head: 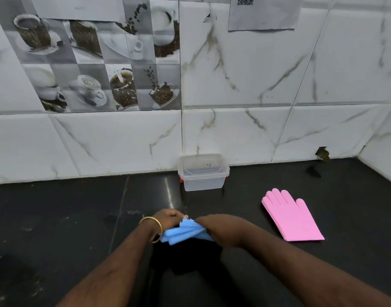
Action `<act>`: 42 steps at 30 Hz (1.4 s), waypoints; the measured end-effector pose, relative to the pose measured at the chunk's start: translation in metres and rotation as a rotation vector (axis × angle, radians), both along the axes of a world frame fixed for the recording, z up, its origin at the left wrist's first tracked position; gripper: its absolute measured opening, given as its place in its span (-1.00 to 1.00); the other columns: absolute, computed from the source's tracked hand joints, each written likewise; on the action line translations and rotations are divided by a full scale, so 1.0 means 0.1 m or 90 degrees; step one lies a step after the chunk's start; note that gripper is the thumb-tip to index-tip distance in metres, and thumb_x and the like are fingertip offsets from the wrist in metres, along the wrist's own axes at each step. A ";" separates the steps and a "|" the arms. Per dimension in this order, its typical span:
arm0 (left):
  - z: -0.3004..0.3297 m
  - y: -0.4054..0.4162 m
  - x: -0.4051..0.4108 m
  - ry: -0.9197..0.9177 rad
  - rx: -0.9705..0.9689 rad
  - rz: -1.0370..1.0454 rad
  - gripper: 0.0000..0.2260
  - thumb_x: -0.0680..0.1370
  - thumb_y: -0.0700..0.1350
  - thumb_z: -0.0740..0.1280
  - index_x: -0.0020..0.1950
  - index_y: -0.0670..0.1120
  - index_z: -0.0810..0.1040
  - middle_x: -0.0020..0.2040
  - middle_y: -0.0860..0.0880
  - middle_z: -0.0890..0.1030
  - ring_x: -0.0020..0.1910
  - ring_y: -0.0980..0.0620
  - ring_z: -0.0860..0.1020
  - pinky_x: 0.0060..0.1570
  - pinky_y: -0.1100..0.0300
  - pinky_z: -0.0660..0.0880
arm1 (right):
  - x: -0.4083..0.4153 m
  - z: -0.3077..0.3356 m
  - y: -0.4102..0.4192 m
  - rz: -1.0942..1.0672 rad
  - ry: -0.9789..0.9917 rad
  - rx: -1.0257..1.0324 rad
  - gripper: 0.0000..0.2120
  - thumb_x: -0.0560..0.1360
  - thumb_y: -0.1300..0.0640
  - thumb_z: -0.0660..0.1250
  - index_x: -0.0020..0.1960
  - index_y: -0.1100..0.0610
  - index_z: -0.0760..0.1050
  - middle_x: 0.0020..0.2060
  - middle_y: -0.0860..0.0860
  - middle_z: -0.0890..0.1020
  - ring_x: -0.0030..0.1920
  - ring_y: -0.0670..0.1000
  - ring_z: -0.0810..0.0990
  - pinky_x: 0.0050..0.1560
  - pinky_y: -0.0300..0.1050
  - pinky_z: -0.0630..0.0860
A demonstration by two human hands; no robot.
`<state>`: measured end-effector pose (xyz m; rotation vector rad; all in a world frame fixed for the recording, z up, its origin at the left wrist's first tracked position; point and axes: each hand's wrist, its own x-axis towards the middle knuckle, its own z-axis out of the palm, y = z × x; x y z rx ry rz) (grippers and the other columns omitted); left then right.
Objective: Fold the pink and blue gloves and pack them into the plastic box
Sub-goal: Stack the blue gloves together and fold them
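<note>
I am standing at a home kitchen counter: a black polished stone worktop (68, 218) runs up to a wall of white marble-look tiles (245, 74). To my left the tiling carries decorative panels (97, 63) printed with coffee cups and coffee beans, the sort of backsplash found in a kitchen. A sheet with a QR code (264, 13) is stuck high on the wall.
</note>
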<state>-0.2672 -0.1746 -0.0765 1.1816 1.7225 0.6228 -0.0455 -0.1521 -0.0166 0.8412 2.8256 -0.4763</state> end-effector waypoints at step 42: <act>-0.35 -0.82 -0.94 0.039 -0.037 0.398 -0.61 0.34 -0.18 0.53 0.11 -0.11 0.50 -0.02 -0.05 0.57 -0.14 0.01 0.51 -0.13 0.14 0.43 | -1.36 -0.85 -0.42 -0.573 0.364 -0.523 -0.83 0.52 0.25 0.34 0.11 0.22 0.56 0.04 0.13 0.64 -0.11 -0.01 0.63 -0.26 -0.14 0.62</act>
